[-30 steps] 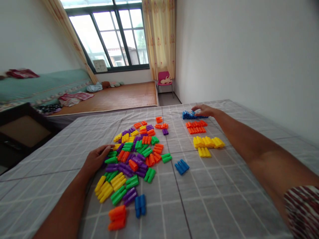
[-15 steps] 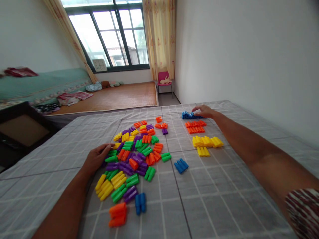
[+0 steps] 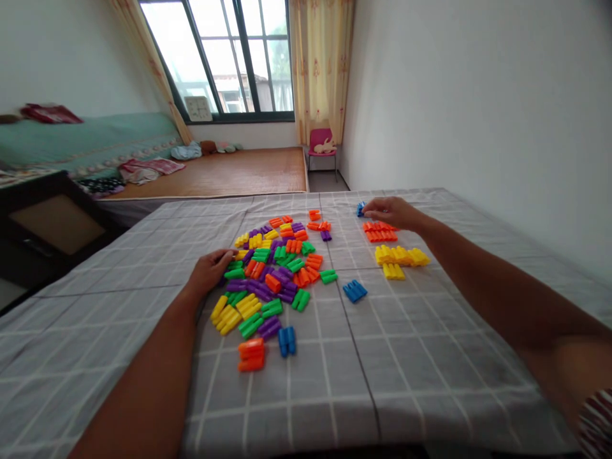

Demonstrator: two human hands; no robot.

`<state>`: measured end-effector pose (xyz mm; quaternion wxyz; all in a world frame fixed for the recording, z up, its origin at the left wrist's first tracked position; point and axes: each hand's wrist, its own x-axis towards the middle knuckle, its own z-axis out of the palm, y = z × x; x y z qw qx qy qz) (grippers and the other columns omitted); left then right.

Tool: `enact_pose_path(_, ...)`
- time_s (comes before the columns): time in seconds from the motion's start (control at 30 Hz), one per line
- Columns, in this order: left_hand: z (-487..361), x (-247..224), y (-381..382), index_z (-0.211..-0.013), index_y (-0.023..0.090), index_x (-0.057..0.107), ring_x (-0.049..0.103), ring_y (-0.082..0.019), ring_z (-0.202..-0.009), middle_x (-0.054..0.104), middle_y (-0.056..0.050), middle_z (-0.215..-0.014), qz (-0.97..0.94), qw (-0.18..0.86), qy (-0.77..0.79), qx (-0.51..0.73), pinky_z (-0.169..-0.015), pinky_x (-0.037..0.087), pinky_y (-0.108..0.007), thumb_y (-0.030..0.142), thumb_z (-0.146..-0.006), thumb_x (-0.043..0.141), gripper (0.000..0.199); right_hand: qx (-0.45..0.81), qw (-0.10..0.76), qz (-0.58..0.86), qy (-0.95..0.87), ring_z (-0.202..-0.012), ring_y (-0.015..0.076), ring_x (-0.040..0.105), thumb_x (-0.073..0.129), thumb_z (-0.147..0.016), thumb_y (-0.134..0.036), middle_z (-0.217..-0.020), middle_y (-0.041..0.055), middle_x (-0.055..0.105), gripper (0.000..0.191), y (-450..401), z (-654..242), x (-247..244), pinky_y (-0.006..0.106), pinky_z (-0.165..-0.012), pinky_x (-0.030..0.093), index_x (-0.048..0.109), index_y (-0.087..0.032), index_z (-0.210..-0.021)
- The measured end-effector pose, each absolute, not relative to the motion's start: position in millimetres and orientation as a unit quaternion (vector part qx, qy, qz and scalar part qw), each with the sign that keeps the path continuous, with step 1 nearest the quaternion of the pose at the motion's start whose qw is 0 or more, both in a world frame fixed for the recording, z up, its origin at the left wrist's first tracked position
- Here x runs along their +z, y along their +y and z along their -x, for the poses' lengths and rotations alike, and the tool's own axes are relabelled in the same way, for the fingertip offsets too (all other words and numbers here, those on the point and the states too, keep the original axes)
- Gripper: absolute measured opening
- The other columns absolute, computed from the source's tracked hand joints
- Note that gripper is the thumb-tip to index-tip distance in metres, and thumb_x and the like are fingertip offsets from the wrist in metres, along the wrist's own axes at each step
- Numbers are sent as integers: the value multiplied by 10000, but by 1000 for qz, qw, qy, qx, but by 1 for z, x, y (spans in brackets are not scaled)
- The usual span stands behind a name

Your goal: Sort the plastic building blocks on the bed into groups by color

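Observation:
Coloured plastic toy blocks shaped like joined tubes lie in a loose mixed pile (image 3: 268,290), in purple, green, orange, yellow and blue. My left hand (image 3: 209,275) rests at the pile's left edge, its fingers closed with the tips at a yellow block (image 3: 240,254). Farther off to the right, my right hand (image 3: 393,212) bends its fingers over a group of blue blocks (image 3: 360,209) and hides most of it. Just nearer than that hand lie orange blocks (image 3: 381,232) in rows, then a group of yellow blocks (image 3: 400,256).
A single blue block (image 3: 354,291) lies between the pile and the groups. Nearest me are another blue block (image 3: 287,341) and an orange block (image 3: 251,354). A grey checked cloth (image 3: 406,376) covers the surface. Beyond stand a bed (image 3: 248,169) and a pink chair (image 3: 320,139).
The head view has tilted down a little. My right hand now covers more of the blue group, with its fingers lowered over it. My left hand stays at the pile's left edge.

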<state>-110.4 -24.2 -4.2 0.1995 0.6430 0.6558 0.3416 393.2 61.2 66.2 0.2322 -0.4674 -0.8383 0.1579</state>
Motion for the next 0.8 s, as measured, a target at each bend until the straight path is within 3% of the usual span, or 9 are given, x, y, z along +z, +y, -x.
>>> enact_pose_path(0.17,111,-8,-24,-1061,143,711,653,-223,-815,741,-68,-929,-650,191,653,339,-647,501,-265,620,-762,460,616,277,75,348,-893,-887,191,639,648,-782,-496,-1043,52,693,423,-22,-353,57,303,-778,491,677,-248,-1123)
enact_pose_path(0.33,109,-3,-26,-1041,148,720,652,-237,-875,739,-69,-981,-662,184,641,341,-727,509,-283,612,-752,471,601,266,49,225,-936,-1119,223,551,680,-793,-375,-1194,51,646,425,-59,-337,44,374,-962,419,639,-276,-1205)
enact_pose_path(0.53,108,1,-27,-1014,149,729,664,-243,-877,741,-76,-988,-664,181,636,349,-754,516,-292,617,-730,489,598,266,36,270,-925,-1019,196,585,645,-816,-341,-1119,67,656,357,-67,-335,42,278,-770,500,653,-243,-1159)
enact_pose_path(0.67,111,0,-26,-1034,154,724,667,-244,-861,743,-70,-974,-663,184,641,340,-741,523,-296,648,-729,483,628,247,109,366,-891,-870,170,632,661,-775,-446,-1034,61,683,429,-21,-377,57,274,-740,507,657,-212,-1134)
enact_pose_path(0.8,113,0,-25,-1043,158,721,667,-258,-893,741,-75,-987,-658,196,644,338,-756,526,-306,658,-729,492,633,147,214,498,-827,-900,210,634,640,-743,-452,-1005,81,698,413,58,-449,69,314,-778,507,693,-181,-1050)
